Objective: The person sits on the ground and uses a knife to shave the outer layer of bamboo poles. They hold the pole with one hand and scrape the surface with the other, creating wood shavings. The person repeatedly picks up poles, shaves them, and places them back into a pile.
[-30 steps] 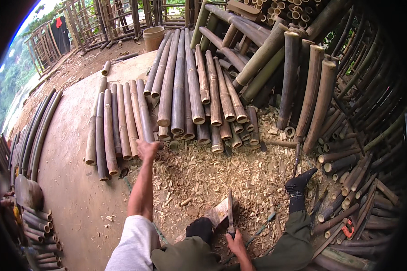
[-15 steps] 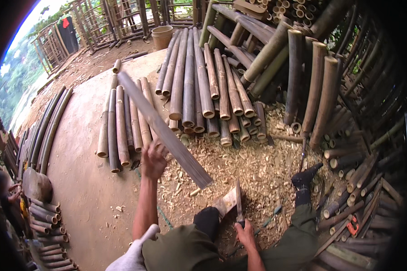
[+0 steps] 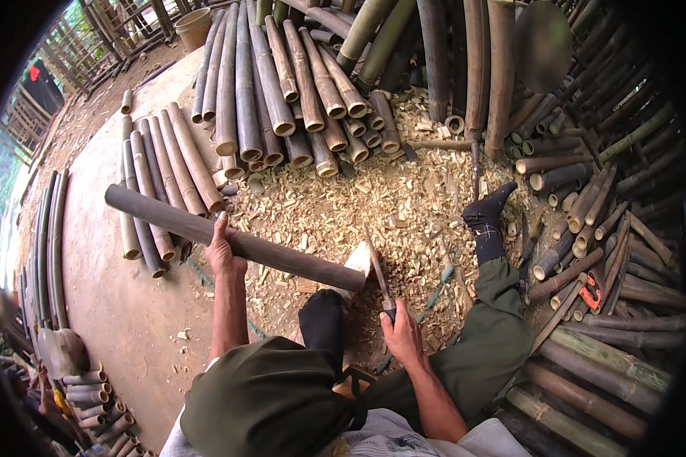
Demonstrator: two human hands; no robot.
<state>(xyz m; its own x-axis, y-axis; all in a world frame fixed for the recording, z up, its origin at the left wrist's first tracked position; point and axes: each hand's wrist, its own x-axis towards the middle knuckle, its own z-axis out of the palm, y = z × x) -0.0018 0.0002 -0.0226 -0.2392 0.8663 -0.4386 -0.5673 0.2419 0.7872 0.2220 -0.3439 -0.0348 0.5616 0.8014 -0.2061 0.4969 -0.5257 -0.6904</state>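
Observation:
My left hand (image 3: 225,251) is closed round a dark bamboo pole (image 3: 297,263), gripping it about midway. The pole slants from upper left down to the right. Its right end lies over or against a pale piece of cut wood (image 3: 360,259); whether they touch I cannot tell. My right hand (image 3: 404,335) is wrapped round the dark handle of a long knife (image 3: 379,276), its narrow blade pointing away from me, just right of the pole's end. My black-socked left foot (image 3: 322,320) stands just below that end.
Wood chips (image 3: 305,209) cover the ground ahead. Stacked bamboo poles (image 3: 248,114) lie beyond, with a shorter row (image 3: 156,183) at the left. More bamboo (image 3: 587,373) and an orange-handled saw (image 3: 591,292) are at the right. Another person (image 3: 42,404) is at the left edge.
The bamboo pole has come down from a steep, raised slant to a flatter one, its right end now by the pale wood. My left hand now grips it. The view has tilted downward.

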